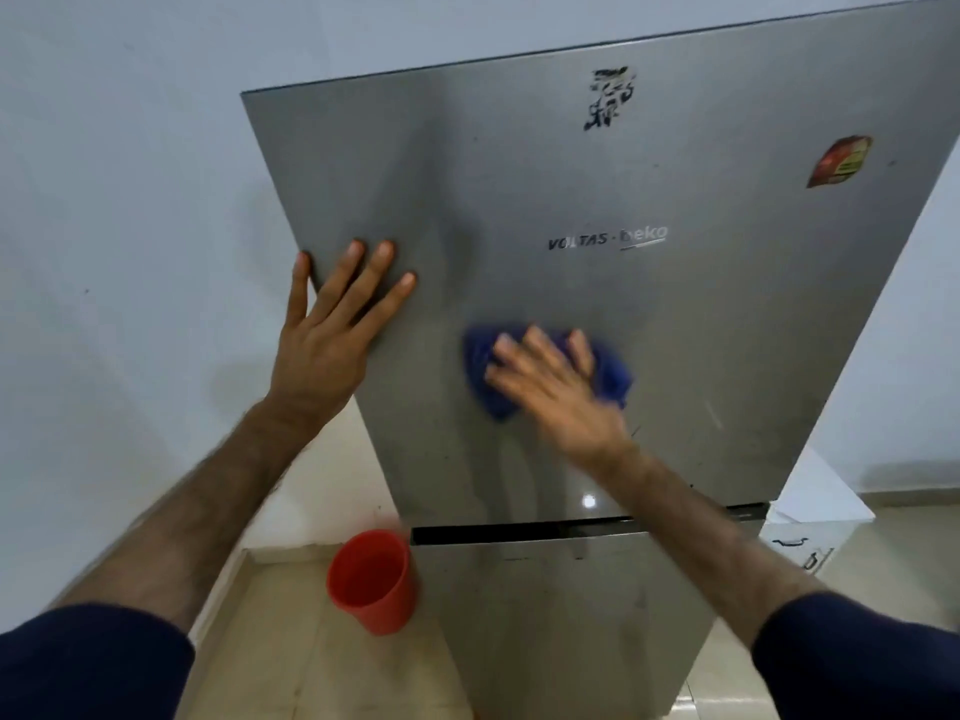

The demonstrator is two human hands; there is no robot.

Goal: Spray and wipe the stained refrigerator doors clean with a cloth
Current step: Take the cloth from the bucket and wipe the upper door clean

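Nearest the camera, two forearms in dark blue sleeves (93, 662) reach forward and up toward a steel-grey refrigerator. Between them, low on the tiled floor (280, 662), a red plastic cup (371, 582) stands just beside the left edge of the lower door (561, 626), tilted in this wide view with its open mouth toward the camera.

Above a dark horizontal gap (519, 534) the upper door (519, 189) begins. The right hand (558, 387) lies on its lower middle, fingers spread and fairly straight, pressing a blue cloth (480, 376) flat against the metal. The cloth bunches out past the fingers on both sides, and both it and the hand are blurred. The left hand (332, 324) rests released and flat on the door's left edge, fingers straight and fanned, the thumb over the side of the door; it holds nothing.

Farther up the door sits the brand lettering (608, 239), then a red and yellow sticker (839, 161) near the right edge, and toward the top a patch of black scribbled marks (610, 98). Dull smudges show on the metal around and below the hands. A pale wall (119, 148) stands behind the refrigerator, and a white object (821, 491), unclear in kind, sits low at the right.
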